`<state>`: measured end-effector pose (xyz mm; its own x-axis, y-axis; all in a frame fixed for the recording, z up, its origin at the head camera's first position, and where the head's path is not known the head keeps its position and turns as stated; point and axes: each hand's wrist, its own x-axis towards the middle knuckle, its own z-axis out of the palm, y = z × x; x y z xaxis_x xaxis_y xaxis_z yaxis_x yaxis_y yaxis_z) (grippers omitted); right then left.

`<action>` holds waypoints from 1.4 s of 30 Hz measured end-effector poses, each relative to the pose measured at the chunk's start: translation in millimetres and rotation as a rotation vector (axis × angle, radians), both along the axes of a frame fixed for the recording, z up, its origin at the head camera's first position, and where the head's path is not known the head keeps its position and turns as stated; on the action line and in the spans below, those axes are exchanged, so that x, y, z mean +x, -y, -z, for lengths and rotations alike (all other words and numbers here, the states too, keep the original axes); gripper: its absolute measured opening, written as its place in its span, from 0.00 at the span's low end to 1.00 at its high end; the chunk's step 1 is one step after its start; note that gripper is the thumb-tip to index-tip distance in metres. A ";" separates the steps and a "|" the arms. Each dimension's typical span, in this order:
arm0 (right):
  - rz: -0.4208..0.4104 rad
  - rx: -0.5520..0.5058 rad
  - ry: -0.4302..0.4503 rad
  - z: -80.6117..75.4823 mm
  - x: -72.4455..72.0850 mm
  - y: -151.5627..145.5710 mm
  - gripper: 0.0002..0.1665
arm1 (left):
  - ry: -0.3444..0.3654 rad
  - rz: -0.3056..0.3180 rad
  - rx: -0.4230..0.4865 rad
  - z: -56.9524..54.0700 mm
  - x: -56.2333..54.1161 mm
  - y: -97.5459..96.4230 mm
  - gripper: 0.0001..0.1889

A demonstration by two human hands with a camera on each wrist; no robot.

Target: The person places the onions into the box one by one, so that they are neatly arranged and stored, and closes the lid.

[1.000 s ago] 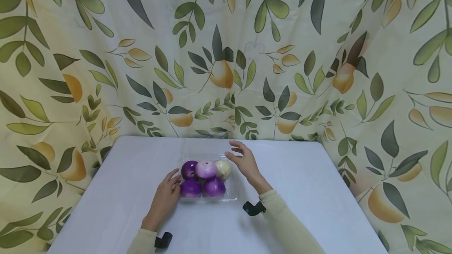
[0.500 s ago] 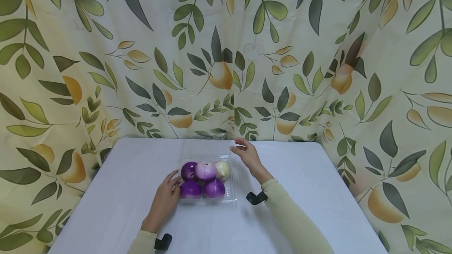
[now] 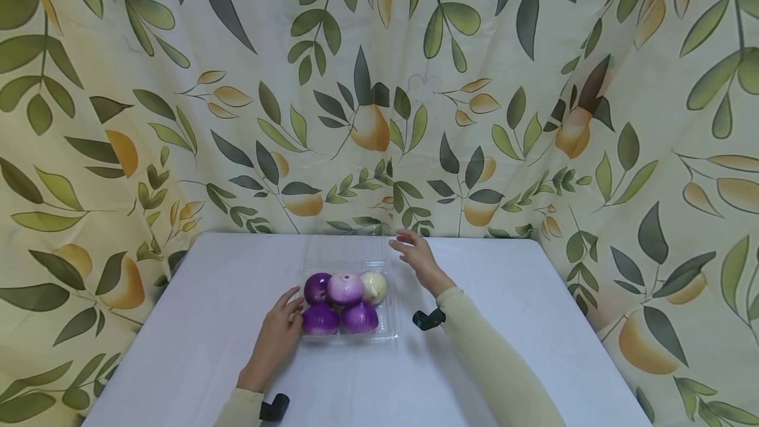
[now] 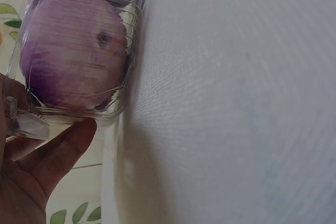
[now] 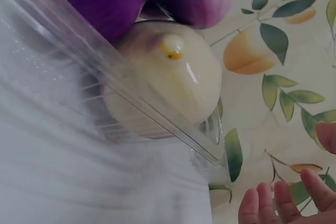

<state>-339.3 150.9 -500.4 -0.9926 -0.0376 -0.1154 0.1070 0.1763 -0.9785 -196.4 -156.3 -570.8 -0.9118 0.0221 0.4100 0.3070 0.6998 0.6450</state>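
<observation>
A clear plastic clamshell container sits on the table with its transparent lid laid open toward the back. Inside are several purple onions and a white onion at the back right. At the container's left side my left hand holds its edge; in the left wrist view the rim lies among the fingers, and one fingertip is against the wall under it. My right hand is relaxed with fingers spread, off the back right corner beside the lid, holding nothing.
The white-covered table extends on both sides of the container. A leaf-and-fruit patterned curtain hangs behind and around it. Black wrist cameras stick out from both sleeves.
My right hand has moved slightly to the right, away from the lid and the white onion. The left hand, the container and the onions have stayed where they were.
</observation>
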 end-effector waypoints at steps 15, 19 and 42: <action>-0.021 -0.169 0.199 15.6 -22.4 0.2 0.38 | 0.012 -0.009 -0.012 -1.1 -1.0 0.7 0.17; -0.048 -0.209 0.248 20.4 -25.6 1.7 0.40 | 0.020 -0.009 -0.009 -1.8 -2.1 1.1 0.17; -0.081 -0.234 0.345 39.1 -38.3 7.8 0.34 | 0.023 -0.008 0.002 -2.2 1.1 -0.1 0.17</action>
